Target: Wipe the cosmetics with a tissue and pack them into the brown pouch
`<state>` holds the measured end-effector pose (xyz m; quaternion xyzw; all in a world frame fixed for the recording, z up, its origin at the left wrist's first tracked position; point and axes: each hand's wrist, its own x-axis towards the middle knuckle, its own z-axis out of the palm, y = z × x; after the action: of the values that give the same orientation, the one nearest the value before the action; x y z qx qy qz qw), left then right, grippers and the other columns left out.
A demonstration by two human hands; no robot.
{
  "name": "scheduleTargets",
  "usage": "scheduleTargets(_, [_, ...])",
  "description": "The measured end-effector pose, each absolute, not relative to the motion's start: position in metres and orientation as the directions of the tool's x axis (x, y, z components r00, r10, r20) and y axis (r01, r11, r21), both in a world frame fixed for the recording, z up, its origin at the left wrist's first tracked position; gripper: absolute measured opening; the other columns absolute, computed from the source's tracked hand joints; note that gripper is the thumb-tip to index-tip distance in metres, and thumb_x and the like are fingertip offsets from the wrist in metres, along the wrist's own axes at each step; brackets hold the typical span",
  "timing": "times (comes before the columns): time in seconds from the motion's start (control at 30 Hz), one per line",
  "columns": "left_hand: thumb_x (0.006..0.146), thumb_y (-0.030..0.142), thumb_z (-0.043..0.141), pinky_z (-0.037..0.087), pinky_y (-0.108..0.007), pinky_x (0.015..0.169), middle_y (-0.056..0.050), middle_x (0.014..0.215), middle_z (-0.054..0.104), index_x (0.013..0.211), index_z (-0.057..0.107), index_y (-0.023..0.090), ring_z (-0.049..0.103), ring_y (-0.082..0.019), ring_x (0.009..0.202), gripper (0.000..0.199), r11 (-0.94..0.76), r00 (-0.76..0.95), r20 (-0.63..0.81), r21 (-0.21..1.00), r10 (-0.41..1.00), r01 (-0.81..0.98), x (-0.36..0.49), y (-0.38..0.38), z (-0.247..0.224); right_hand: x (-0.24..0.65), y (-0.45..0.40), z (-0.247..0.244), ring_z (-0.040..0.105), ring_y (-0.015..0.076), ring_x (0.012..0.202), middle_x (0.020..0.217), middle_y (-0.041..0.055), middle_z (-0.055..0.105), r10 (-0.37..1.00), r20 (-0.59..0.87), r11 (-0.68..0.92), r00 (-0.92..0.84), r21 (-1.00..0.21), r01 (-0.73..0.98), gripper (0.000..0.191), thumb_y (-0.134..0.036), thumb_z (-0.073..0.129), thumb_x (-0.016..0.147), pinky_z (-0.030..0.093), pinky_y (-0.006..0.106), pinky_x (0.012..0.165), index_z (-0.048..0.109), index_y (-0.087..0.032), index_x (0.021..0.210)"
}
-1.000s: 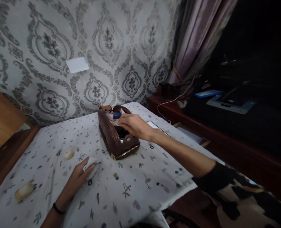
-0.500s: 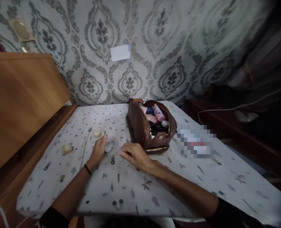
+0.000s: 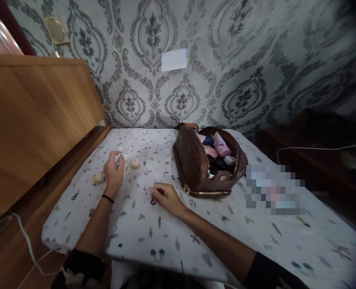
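My left hand [image 3: 114, 171], with a black band at the wrist, is closed around a small whitish object [image 3: 118, 158], partly hidden by the fingers. Just right of it lies a round cream-coloured piece [image 3: 135, 163], perhaps a small jar or lid. A small yellowish jar [image 3: 98, 178] rests on the cloth at the hand's left. Over the middle of the table my right hand [image 3: 167, 197] has its thumb and fingers pressed together; whatever is in them, if anything, is too small to make out. Beyond it stands an open brown zipped bag [image 3: 190, 166] holding a pink tube [image 3: 221, 145] and several other toiletries.
A white patterned cloth [image 3: 148, 228] covers the table. To the right of the bag lies a blurred-out flat item [image 3: 274, 190]. A wooden cabinet [image 3: 42, 116] borders the left side, with a white cable [image 3: 29, 241] below. Behind rises a patterned wall [image 3: 196, 36].
My hands, formerly close together around a translucent whitish thing, have parted. The left has moved left and away from me with a whitish object. The view has shifted, so the scene sits further right.
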<state>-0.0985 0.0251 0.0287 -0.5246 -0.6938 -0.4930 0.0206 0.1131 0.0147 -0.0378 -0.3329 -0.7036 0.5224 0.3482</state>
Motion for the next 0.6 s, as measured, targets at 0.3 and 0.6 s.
scheduleTargets(0.3, [0.095, 0.034, 0.038, 0.043, -0.041, 0.069, -0.023, 0.098, 0.071, 0.104, 0.064, 0.015, 0.066, -0.038, 0.09, 0.034, 0.538, -0.563, 0.253, 0.166, 0.787, 0.827, -0.15, -0.003, 0.048, 0.111, 0.013, -0.037, 0.051, 0.0115, 0.053, 0.055, -0.0026, 0.054, 0.837, 0.161, 0.271, -0.523, -0.952, 0.142, 0.037, -0.037, 0.057, 0.094, 0.036, 0.022, 0.053, 0.052, -0.02, 0.062])
scheduleTargets(0.6, [0.093, 0.037, 0.033, 0.044, -0.042, 0.065, -0.03, 0.109, 0.069, 0.1, 0.062, 0.014, 0.067, -0.044, 0.102, 0.038, 0.514, -0.511, -0.076, 0.023, 0.856, 0.857, -0.148, 0.0, 0.05, 0.111, 0.013, -0.038, 0.048, 0.0076, 0.053, 0.058, -0.0039, 0.056, 0.838, 0.22, 0.338, -0.499, -0.928, 0.158, 0.033, -0.025, 0.063, 0.091, 0.034, 0.017, 0.053, 0.056, -0.017, 0.06])
